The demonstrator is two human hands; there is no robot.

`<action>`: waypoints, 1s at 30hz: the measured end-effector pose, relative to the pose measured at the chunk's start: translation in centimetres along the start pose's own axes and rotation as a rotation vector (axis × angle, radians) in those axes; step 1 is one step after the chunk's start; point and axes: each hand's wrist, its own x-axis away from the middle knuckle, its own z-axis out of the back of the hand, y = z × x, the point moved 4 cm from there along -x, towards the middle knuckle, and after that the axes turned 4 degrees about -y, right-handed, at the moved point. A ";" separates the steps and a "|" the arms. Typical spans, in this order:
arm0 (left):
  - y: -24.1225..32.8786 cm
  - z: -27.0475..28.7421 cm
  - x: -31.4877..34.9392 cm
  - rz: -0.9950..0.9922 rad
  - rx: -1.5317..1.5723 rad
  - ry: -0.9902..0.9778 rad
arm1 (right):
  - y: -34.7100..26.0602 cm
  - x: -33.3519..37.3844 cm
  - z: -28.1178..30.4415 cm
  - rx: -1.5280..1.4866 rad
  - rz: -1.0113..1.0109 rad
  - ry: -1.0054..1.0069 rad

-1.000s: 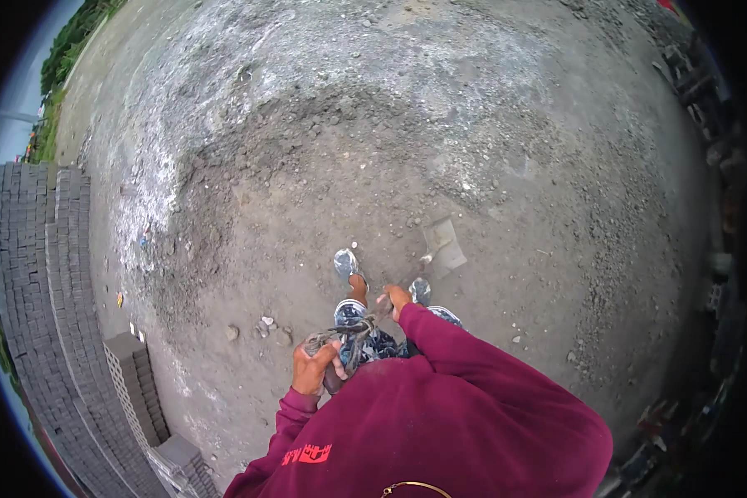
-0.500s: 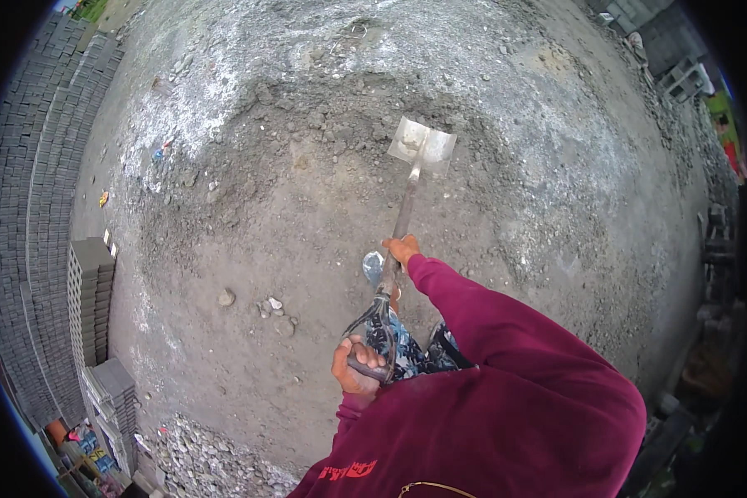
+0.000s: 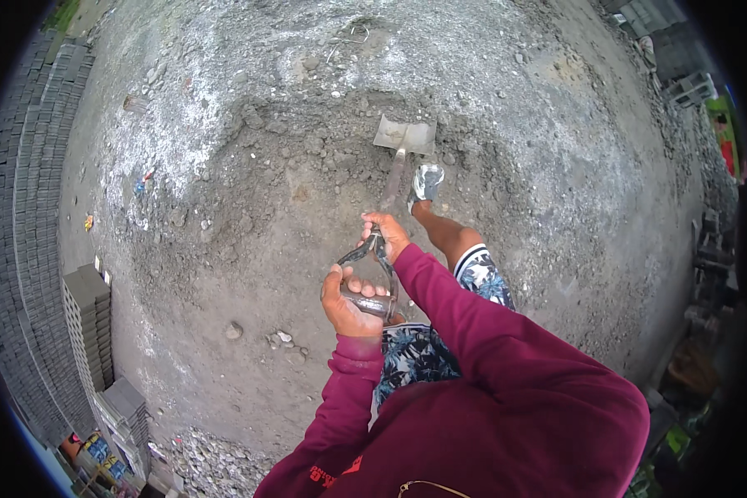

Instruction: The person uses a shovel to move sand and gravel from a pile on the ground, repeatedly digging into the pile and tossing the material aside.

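Observation:
A shovel (image 3: pixel 396 177) stretches away from me, its wide metal blade against the rough edge of a grey soil mound (image 3: pixel 290 133). My left hand (image 3: pixel 350 305) is wrapped round the crossbar of its D-shaped handle. Farther up, where the handle forks into the shaft, my right hand (image 3: pixel 387 235) is closed on the shovel too. My right foot, in a pale shoe (image 3: pixel 427 181), stands just right of the shaft, close behind the blade. Whether soil lies on the blade I cannot tell for sure; its surface looks mostly bare.
Long stacks of grey paving blocks (image 3: pixel 46 249) line the left, with a shorter pile of hollow blocks (image 3: pixel 87 324) nearer. Loose stones (image 3: pixel 289 347) lie on the ground left of me, gravel (image 3: pixel 216 465) behind them. More concrete blocks (image 3: pixel 690 90) sit at far right.
My right foot has stepped forward beside the shovel. Both hands have moved forward, the right one now nearer the handle's fork. The blade has shifted slightly left and looks foreshortened.

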 end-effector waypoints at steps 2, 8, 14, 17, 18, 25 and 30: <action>2.0 -0.7 -0.2 -0.031 -0.010 -0.002 | 0.5 -0.3 -2.3 0.035 -0.023 0.040; 2.9 2.0 -11.9 -0.031 -0.055 -0.010 | 0.5 -7.7 -2.3 0.097 0.015 0.166; -0.6 3.9 -6.6 0.077 0.034 0.048 | -0.5 -4.4 -0.1 0.217 -0.021 0.234; -2.5 5.7 -4.3 0.081 0.097 -0.003 | 0.0 -2.1 1.6 0.228 -0.099 0.250; -2.2 5.4 -4.0 0.069 0.106 -0.004 | -0.1 -1.7 1.0 0.240 -0.104 0.245; 9.1 9.5 -16.6 -0.143 -0.246 0.081 | 5.0 -15.4 -4.2 0.053 -0.043 0.262; 11.1 12.5 -18.1 -0.101 -0.191 0.149 | 7.1 -17.5 -4.3 0.213 -0.105 0.203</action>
